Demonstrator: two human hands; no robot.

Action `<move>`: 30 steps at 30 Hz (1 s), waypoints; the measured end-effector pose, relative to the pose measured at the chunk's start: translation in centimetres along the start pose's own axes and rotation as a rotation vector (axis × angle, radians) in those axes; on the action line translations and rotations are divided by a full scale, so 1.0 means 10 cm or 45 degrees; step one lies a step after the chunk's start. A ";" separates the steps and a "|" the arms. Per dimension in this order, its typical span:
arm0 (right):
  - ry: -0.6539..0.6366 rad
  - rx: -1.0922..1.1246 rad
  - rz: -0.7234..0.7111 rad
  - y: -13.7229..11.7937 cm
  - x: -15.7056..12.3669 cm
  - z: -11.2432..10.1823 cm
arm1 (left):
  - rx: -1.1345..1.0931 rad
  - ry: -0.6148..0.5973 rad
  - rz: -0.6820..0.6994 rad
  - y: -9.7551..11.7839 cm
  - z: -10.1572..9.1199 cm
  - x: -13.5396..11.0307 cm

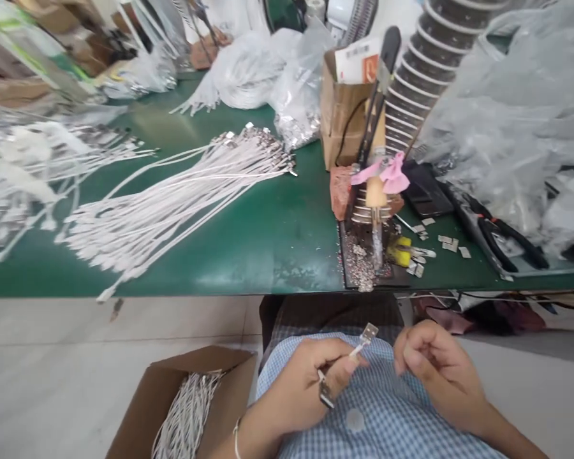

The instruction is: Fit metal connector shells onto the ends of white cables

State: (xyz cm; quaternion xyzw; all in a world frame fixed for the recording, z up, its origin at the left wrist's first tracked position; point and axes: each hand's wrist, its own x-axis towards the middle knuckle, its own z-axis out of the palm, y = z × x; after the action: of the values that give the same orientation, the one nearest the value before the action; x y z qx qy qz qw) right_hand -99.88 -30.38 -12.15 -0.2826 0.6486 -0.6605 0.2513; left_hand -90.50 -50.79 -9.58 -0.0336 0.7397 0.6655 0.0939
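Head view: pinching USB cable (358,350) in left grip (310,376) before front edge of worktop (239,248), with right grip (442,373) curled, unclear if empty, seemingly in handling step, next needing steady hold.

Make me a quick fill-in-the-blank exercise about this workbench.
1. The white cable with a silver metal USB plug is in the person's ____ hand.
2. In the picture, the pink fabric bow is to the ____ of the long white cable bundle.
3. The open brown cardboard box sits ____ than the glossy green tabletop.

Missing words: left, right, lower.
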 end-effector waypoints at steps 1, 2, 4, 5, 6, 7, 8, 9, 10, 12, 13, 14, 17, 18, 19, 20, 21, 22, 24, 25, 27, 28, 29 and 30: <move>0.044 -0.024 -0.028 -0.02 0.01 0.01 | 0.011 -0.047 -0.007 0.00 0.03 0.04; 0.067 -0.039 -0.053 -0.03 0.03 0.02 | 0.026 -0.091 -0.017 -0.01 0.05 0.07; 0.053 -0.042 -0.078 -0.03 0.07 0.04 | 0.067 -0.149 -0.039 -0.02 0.07 0.12; 0.033 -0.026 -0.071 -0.03 0.09 0.05 | 0.097 -0.163 -0.049 -0.02 0.07 0.14; 0.014 0.005 -0.059 -0.02 0.11 0.05 | 0.129 -0.161 -0.052 -0.02 0.07 0.16; 0.004 0.041 -0.042 -0.01 0.12 0.06 | 0.164 -0.147 -0.052 -0.02 0.07 0.16; -0.001 0.071 -0.022 0.00 0.13 0.06 | 0.195 -0.123 -0.049 -0.02 0.06 0.17; 0.001 0.091 -0.011 0.01 0.14 0.06 | 0.219 -0.095 -0.045 -0.01 0.06 0.18; 0.014 0.096 -0.011 0.02 0.14 0.06 | 0.230 -0.070 -0.049 0.00 0.05 0.18; 0.042 0.052 -0.017 0.02 0.15 0.06 | 0.213 -0.043 -0.077 0.01 0.05 0.19; 0.059 0.027 -0.023 0.02 0.15 0.06 | 0.191 -0.031 -0.093 0.02 0.06 0.19; 0.072 0.014 -0.029 0.02 0.16 0.06 | 0.166 -0.016 -0.104 0.02 0.06 0.20; 0.096 0.023 -0.036 0.01 0.17 0.06 | 0.102 0.056 -0.098 0.01 0.07 0.21; 0.100 0.035 -0.038 0.01 0.17 0.06 | 0.072 0.077 -0.091 0.00 0.07 0.21; 0.100 0.048 -0.036 0.01 0.18 0.06 | 0.040 0.092 -0.084 0.00 0.07 0.21; 0.099 0.063 -0.031 0.01 0.18 0.06 | 0.011 0.101 -0.082 0.00 0.08 0.22; 0.097 0.080 -0.030 0.01 0.18 0.05 | -0.012 0.106 -0.079 0.00 0.08 0.22; 0.095 0.096 -0.025 0.01 0.18 0.05 | -0.023 0.107 -0.077 0.00 0.08 0.23; 0.093 0.119 -0.022 0.02 0.18 0.04 | -0.021 0.099 -0.071 0.01 0.08 0.24; 0.089 0.127 -0.018 0.02 0.18 0.04 | -0.017 0.097 -0.067 0.01 0.08 0.24; 0.083 0.145 -0.020 0.02 0.17 0.04 | -0.016 0.098 -0.057 0.02 0.08 0.25; 0.082 0.154 -0.022 0.02 0.17 0.04 | -0.015 0.100 -0.056 0.03 0.08 0.25; 0.084 0.163 -0.025 0.02 0.17 0.05 | -0.012 0.102 -0.054 0.03 0.08 0.25; 0.086 0.168 -0.023 0.01 0.16 0.05 | -0.006 0.102 -0.054 0.03 0.07 0.25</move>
State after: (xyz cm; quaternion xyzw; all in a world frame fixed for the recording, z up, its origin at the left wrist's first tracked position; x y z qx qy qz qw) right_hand -100.72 -31.90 -12.22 -0.2490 0.6092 -0.7131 0.2414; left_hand -92.96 -49.83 -9.86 -0.0762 0.7405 0.6631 0.0784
